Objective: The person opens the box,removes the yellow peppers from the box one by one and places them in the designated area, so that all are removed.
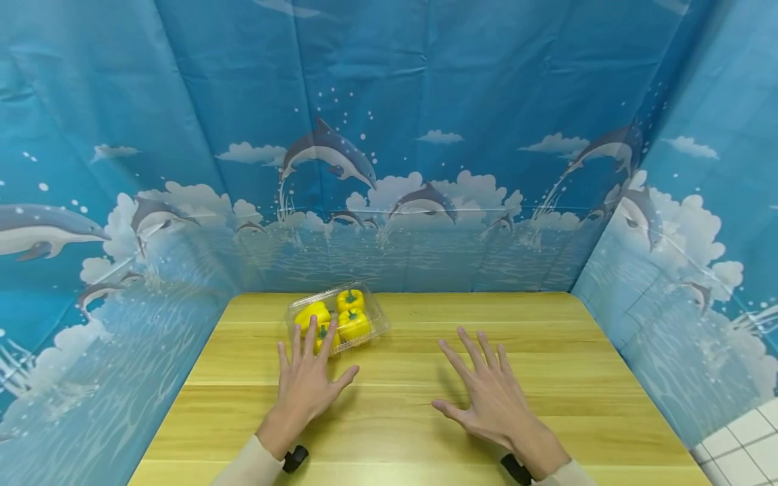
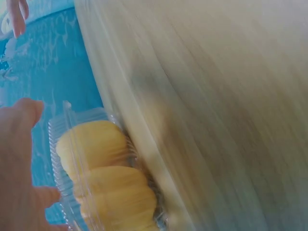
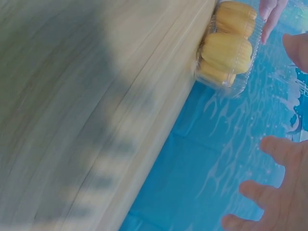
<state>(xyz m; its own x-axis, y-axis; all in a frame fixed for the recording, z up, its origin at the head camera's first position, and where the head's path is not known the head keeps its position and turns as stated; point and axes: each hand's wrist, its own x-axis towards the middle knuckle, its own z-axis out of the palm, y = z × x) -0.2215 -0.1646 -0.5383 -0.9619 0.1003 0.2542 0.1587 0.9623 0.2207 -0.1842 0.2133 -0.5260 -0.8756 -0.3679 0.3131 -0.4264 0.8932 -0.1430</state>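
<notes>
A clear plastic box (image 1: pixel 378 322) with several yellow bell peppers (image 1: pixel 354 325) in it sits at the far left of the wooden table. My left hand (image 1: pixel 306 386) hovers with spread fingers just on the near side of the box, its fingertips overlapping the box's front edge in the head view; I cannot tell whether they touch it. My right hand (image 1: pixel 495 401) is spread over the table's right half, apart from the box, holding nothing. In the left wrist view the peppers (image 2: pixel 118 192) show through the box wall close to the left fingers.
The yellow wooden table (image 1: pixel 401 432) reaches back to a blue dolphin-printed curtain (image 1: pixel 401 256), which also hangs along the left and right sides. White floor tiles (image 1: pixel 744 439) show at the lower right. A black wrist strap (image 1: pixel 296 459) is on the left wrist.
</notes>
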